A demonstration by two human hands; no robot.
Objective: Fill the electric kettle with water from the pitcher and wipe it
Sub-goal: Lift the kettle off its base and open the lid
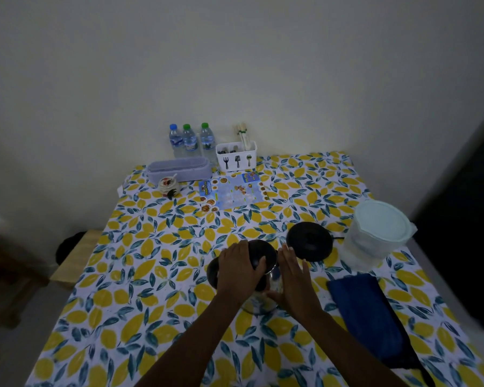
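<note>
A steel electric kettle [274,280] with a black lid [263,251] stands on the lemon-print table in the near middle. My left hand [239,269] lies over the lid and handle side, fingers curled on it. My right hand [294,280] presses flat against the kettle's right wall, fingers straight. The black round kettle base [309,241] sits just behind and to the right, apart from the kettle. A clear plastic pitcher [375,236] with a pale lid stands at the right. A folded dark blue cloth [372,317] lies to the right of the kettle.
At the back stand three water bottles [190,139], a white cutlery caddy [236,156], a lilac box [179,169], a small jar [168,185] and a printed leaflet [231,192]. A wooden stool [76,261] stands left of the table. The wall is close behind.
</note>
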